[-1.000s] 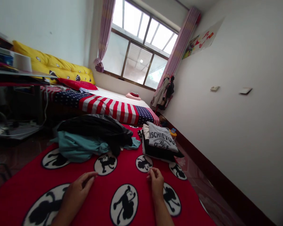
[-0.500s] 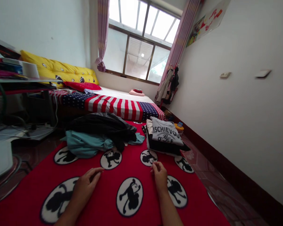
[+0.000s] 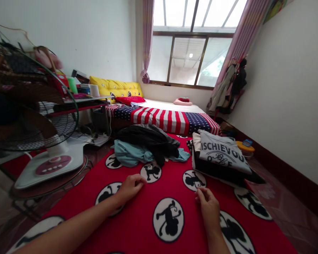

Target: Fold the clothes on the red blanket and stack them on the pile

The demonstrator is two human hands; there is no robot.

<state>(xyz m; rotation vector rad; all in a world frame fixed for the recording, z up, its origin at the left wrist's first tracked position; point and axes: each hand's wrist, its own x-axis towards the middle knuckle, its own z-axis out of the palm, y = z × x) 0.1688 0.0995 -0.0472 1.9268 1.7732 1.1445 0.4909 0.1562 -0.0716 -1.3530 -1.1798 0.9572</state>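
Holds the left hand [image 3: 130, 188] low over the red blanket [image 3: 193, 229], back upward, fingers loosely curled and half-open, empty. Holds the right hand [image 3: 208, 204] likewise, well apart from the left, fingers bent inward toward the thumb, relaxed and empty. Cannot tell about contact with the cloth.

Ahead of the left hand, near the blanket's far end, a loose heap: black garment [image 3: 143, 137] sprawled over teal garment [image 3: 129, 155], with more teal cloth at the right side. Ahead of the right hand, a folded stack: grey shirt [image 3: 222, 150] with dark lettering on top, black clothing [image 3: 214, 167] beneath. Between heap and stack, a strip of red.

Behind, a bed [image 3: 159, 119] with stars-and-stripes cover, red pillow [image 3: 131, 100] and yellow cushion [image 3: 115, 86]. At far left, a fan [image 3: 53, 165] on a round stool [image 3: 53, 186].
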